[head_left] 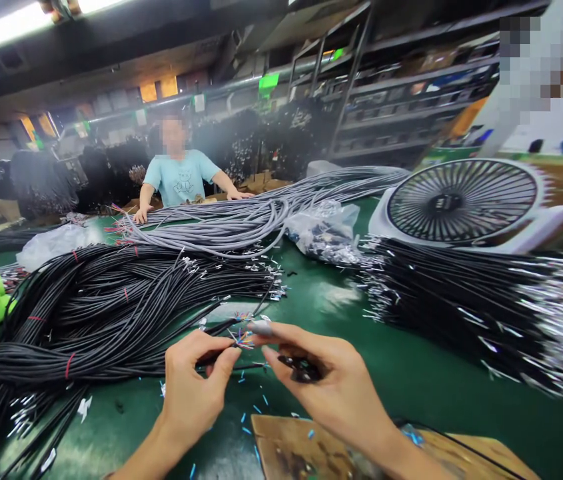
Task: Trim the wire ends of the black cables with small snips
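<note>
My left hand point(194, 377) is closed, pinching the end of a black cable between thumb and forefinger. Thin multicoloured wires point(244, 340) fan out from that end. Close against them is my right hand point(334, 373), its forefinger wearing a grey finger cover point(261, 327) and its thumb just below. The curled fingers of this hand hold a dark, shiny object point(305, 368), mostly hidden in the palm; its kind is unclear. Just beyond my hands, another cable end with coloured wires point(242, 316) lies on the green table point(411, 380).
Black cable bundles point(96, 360) fill the left, with another black bundle point(441, 300) at right. Grey cables point(211, 230), a plastic bag point(324, 230) and a fan point(461, 200) lie beyond. A stained board point(301, 440) is nearest me. Across the table, a person point(181, 177) touches the grey cables.
</note>
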A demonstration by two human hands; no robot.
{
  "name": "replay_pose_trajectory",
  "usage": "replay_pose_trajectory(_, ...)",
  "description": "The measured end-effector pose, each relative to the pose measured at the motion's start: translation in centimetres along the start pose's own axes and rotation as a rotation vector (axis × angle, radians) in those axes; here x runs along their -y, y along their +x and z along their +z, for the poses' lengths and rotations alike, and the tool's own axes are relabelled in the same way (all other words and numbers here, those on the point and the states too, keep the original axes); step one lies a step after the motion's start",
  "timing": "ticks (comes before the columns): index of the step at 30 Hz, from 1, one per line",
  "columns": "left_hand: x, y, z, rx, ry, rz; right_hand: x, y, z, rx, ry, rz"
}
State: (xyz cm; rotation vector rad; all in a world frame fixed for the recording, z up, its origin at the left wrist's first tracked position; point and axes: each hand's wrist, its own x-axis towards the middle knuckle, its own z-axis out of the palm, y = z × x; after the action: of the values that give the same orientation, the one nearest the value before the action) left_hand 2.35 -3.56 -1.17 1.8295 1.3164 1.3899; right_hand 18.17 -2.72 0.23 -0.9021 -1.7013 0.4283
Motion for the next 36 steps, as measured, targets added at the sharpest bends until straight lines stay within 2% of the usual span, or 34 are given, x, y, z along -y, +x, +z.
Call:
replay_pose_trajectory(5,0.02,0.14,-0.07,0.01,-0.003,0.007,-0.26,-0.21,0.14,0.005,0.03,0.016)
replay_pose_trajectory(14,-0.17,0.18,-0.03,0.02,-0.019,-0.009,-0.56,-0.28,0.1,-0.006,0.042,-0.071)
replay_pose_trajectory(18,0.14,0.09,0.22,0.067,-0.018,0.018,-0.57,-0.23,0.1,-0.019,-0.012,-0.108)
replay_pose_trajectory(21,0.5,0.1,0.25,0.109,-0.02,0.025,-0.55,0.01,0.23,-0.02,-0.007,-0.042)
replay_pose_trajectory(24,0.57,0.24,0.04,0.144,-0.058,0.005,-0.64,0.34,0.38,0.035,0.053,0.072)
replay_pose_trajectory(27,0.36,0.44,-0.2,0.169,-0.096,-0.037,-0.73,0.39,0.42,0.052,0.09,0.105)
replay_pose_trajectory(30,0.17,0.51,-0.22,0.175,-0.091,-0.071,-0.69,0.03,0.36,0.006,0.061,0.064)
replay_pose_trajectory(36,0.09,0.39,-0.01,0.168,-0.011,-0.066,-0.57,-0.57,0.38,-0.001,0.075,-0.021)
